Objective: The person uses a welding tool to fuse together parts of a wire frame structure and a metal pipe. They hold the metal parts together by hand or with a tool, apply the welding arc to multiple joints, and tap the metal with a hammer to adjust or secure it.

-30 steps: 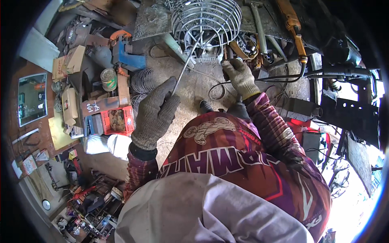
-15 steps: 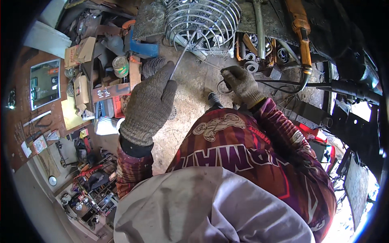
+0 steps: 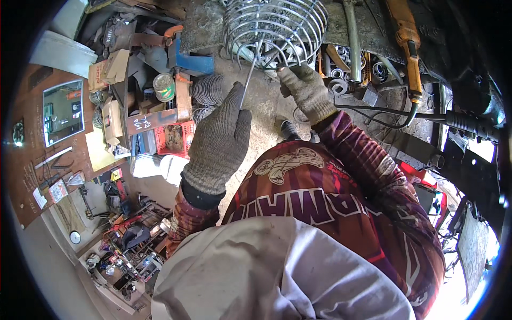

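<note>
Both my hands wear knitted grey gloves. My left hand (image 3: 216, 144) is closed on a thin metal rod (image 3: 250, 74), which slants up to a round cage of bent metal rods (image 3: 274, 29) at the bench edge. Up at the cage's lower right rim is my right hand (image 3: 308, 95), its fingers curled together and its tips beside the bent rod ends. Whatever those fingers pinch is too small to make out. The cage lies on a dark, worn bench top (image 3: 205, 29).
An orange power tool (image 3: 402, 37) with a cable lies at the right, beside a metal pipe (image 3: 353, 40). Metal rings (image 3: 337, 87) sit below the bench edge. Wire coils (image 3: 209, 90), a green tin (image 3: 164, 88) and a red crate (image 3: 184, 138) stand at the left.
My right hand has moved up and left, to the cage's rim. My left hand, still on the rod, has shifted slightly right in the picture. The whole view has shifted a little.
</note>
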Demonstrator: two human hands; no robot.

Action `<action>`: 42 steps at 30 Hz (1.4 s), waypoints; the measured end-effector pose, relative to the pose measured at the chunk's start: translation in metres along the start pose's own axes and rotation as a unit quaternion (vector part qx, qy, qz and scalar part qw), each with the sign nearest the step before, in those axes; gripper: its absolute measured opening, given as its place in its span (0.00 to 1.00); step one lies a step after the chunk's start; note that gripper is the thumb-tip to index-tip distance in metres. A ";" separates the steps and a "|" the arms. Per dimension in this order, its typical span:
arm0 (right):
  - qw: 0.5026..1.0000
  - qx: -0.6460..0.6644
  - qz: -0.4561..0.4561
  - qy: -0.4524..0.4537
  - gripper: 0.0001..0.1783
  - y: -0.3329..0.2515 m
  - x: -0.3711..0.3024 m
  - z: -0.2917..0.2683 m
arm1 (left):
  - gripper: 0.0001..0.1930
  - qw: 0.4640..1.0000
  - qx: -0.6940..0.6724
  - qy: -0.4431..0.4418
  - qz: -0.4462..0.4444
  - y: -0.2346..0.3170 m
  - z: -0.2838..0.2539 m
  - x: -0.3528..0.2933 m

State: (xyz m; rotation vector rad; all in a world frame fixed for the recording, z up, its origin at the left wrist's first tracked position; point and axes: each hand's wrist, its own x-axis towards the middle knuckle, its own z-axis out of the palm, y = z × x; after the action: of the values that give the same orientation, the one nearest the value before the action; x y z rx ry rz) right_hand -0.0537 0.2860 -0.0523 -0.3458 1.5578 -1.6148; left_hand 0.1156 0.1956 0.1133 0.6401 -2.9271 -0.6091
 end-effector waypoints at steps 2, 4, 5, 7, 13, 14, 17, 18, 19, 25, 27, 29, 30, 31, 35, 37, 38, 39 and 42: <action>1.000 0.026 0.003 0.004 0.20 -0.001 -0.002 0.001 | 0.24 0.999 -0.025 -0.039 -0.014 0.008 -0.011 -0.001; 0.999 0.052 0.000 0.004 0.20 -0.005 -0.006 0.004 | 0.24 1.000 0.009 -0.024 0.015 0.006 -0.009 -0.002; 0.998 0.065 -0.004 0.005 0.20 -0.007 -0.008 0.005 | 0.24 0.999 0.026 -0.017 0.029 0.005 -0.007 -0.002; 0.998 0.068 -0.012 0.013 0.23 -0.006 -0.008 0.006 | 0.24 0.999 0.027 -0.045 -0.008 0.001 -0.001 -0.001; 0.998 0.028 -0.012 0.061 0.25 -0.010 -0.007 0.014 | 0.24 0.999 0.026 -0.044 -0.017 -0.008 0.012 -0.003; 0.998 0.033 -0.014 0.053 0.23 -0.007 -0.005 0.014 | 0.24 0.999 0.039 -0.021 0.010 -0.011 0.014 -0.004; 0.998 0.035 -0.017 0.041 0.20 0.003 0.001 0.009 | 0.24 0.999 0.028 -0.025 0.014 -0.013 0.015 -0.003; 0.999 0.028 -0.017 0.040 0.20 0.002 0.001 0.009 | 0.24 0.999 0.019 -0.038 0.004 -0.013 0.014 -0.002; 0.999 0.022 -0.017 0.038 0.20 0.002 0.002 0.008 | 0.24 0.999 0.011 -0.051 -0.006 -0.013 0.012 -0.001; 1.000 -0.025 -0.008 -0.003 0.22 -0.017 -0.026 -0.005 | 0.25 0.999 -0.003 -0.039 0.027 -0.019 0.015 0.001; 0.997 -0.016 -0.052 0.060 0.23 -0.012 -0.056 -0.017 | 0.25 0.998 -0.012 -0.050 0.020 -0.015 0.010 0.003; 0.924 -0.179 -0.273 0.199 0.16 -0.018 -0.086 -0.045 | 0.25 0.998 -0.038 -0.056 0.014 -0.015 0.007 0.002; 0.918 -0.135 -0.231 0.293 0.13 -0.026 -0.105 -0.055 | 0.25 0.997 -0.052 -0.058 0.008 -0.017 0.008 0.001; 0.875 -0.112 -0.262 0.391 0.13 -0.044 -0.118 -0.062 | 0.24 0.997 -0.049 -0.057 0.003 -0.020 0.010 -0.002; 0.639 -0.179 -0.397 0.634 0.22 -0.063 -0.141 -0.172 | 0.24 0.997 -0.060 -0.041 0.026 -0.021 0.010 -0.001; 0.604 -0.129 -0.312 0.722 0.35 -0.091 -0.148 -0.194 | 0.24 0.997 -0.053 -0.048 0.020 -0.021 0.010 0.000; 0.606 -0.149 -0.258 0.738 0.38 -0.097 -0.150 -0.207 | 0.24 0.997 -0.055 -0.050 0.020 -0.020 0.009 0.002; 0.608 -0.167 -0.201 0.750 0.40 -0.106 -0.151 -0.214 | 0.23 0.997 -0.055 -0.051 0.019 -0.020 0.009 0.002; 0.633 -0.149 -0.163 0.742 0.42 -0.111 -0.146 -0.230 | 0.23 0.997 -0.053 -0.051 0.018 -0.021 0.010 0.001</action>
State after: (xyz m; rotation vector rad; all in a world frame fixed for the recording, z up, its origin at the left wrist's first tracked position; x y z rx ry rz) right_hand -0.1682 0.5338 0.0573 0.9093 3.1259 -1.9484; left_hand 0.1206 0.1813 0.0964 0.5607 -2.9656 -0.8108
